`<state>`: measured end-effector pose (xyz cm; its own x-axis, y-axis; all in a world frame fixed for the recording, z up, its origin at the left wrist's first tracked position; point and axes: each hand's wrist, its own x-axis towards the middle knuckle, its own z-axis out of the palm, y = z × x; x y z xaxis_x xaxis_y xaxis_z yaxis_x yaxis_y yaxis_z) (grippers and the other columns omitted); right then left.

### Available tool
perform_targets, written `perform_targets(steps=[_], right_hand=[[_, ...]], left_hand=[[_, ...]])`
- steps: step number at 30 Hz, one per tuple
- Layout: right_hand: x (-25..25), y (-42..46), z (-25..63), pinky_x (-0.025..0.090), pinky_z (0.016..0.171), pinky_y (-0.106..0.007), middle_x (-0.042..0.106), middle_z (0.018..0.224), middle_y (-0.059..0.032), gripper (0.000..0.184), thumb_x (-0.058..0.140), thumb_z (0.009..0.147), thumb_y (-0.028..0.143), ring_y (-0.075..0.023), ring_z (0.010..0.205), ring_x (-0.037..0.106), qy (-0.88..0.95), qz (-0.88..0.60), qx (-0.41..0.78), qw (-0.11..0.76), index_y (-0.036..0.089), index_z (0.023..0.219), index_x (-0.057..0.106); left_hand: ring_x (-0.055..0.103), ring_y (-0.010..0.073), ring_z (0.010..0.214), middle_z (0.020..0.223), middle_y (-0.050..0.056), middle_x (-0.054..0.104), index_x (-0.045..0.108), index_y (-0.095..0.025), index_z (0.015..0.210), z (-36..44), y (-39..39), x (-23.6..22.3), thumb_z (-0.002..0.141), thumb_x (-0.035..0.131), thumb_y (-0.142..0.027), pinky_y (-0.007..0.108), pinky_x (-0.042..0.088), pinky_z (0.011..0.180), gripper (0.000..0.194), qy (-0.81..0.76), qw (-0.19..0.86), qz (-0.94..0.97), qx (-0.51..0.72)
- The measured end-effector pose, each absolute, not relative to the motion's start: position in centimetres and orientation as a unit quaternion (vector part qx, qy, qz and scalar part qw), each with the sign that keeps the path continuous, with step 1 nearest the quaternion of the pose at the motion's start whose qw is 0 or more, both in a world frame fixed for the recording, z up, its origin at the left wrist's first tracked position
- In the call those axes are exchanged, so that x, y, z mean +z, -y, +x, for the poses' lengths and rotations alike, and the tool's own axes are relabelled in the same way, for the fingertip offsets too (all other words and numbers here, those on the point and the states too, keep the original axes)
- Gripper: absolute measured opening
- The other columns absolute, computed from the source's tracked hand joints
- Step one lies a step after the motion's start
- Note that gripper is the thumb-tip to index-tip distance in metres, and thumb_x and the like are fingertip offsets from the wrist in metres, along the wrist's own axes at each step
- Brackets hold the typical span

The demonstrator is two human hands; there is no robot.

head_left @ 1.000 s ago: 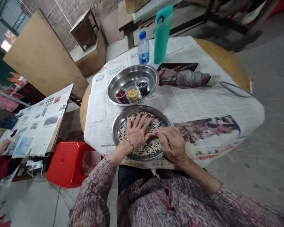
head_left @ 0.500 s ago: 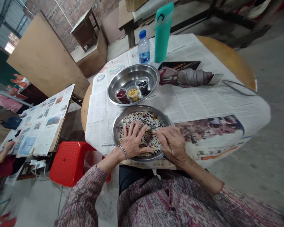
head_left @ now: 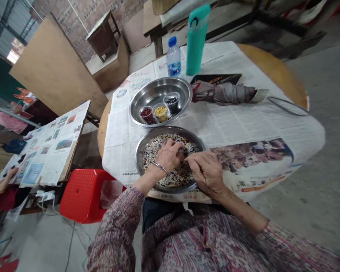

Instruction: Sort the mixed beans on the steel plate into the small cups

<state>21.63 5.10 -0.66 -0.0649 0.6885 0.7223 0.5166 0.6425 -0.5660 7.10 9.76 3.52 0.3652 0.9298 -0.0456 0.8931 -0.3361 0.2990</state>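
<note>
In front of me a steel basin (head_left: 140,155) holds a mix of white grains with black, yellow and dark red beans (head_left: 152,153). My left hand (head_left: 168,155), with a bracelet at its wrist, is down in the mix. Its fingers are curled and drawn together, tips hidden. Over the basin's right rim is my right hand (head_left: 206,172), closed with thumb and forefinger pinched together; what it holds, if anything, is hidden. Behind, a second steel basin (head_left: 147,92) carries clear cups of red beans (head_left: 146,113), yellow beans (head_left: 160,112) and black beans (head_left: 172,104).
A water bottle (head_left: 173,58) and a teal flask (head_left: 197,41) stand at the table's back. A folded grey umbrella (head_left: 226,93) lies right of the rear basin, before a dark flat object (head_left: 215,78). Newspaper (head_left: 260,124) covers the table. A red stool (head_left: 81,194) stands left.
My left hand has moved right and its spread fingers have curled into the mix. My right hand stays closed at the rim.
</note>
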Motion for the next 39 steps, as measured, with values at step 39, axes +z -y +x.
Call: perform_targets(steps=[39], right_hand=[[-0.7, -5.0, 21.7, 0.045, 0.080, -0.038, 0.068, 0.078, -0.0026, 0.016, 0.048, 0.092, 0.018, -0.0192, 0.076, 0.062, 0.715, -0.432, 0.105, 0.540, 0.024, 0.082, 0.058]], left_hand=[[0.061, 0.0197, 0.097, 0.098, 0.006, 0.063, 0.067, -0.017, 0.098, 7.5, -9.5, 5.1, 0.088, 0.052, -0.011, 0.031, 0.051, 0.092, 0.019, -0.480, 0.185, 0.857, -0.031]])
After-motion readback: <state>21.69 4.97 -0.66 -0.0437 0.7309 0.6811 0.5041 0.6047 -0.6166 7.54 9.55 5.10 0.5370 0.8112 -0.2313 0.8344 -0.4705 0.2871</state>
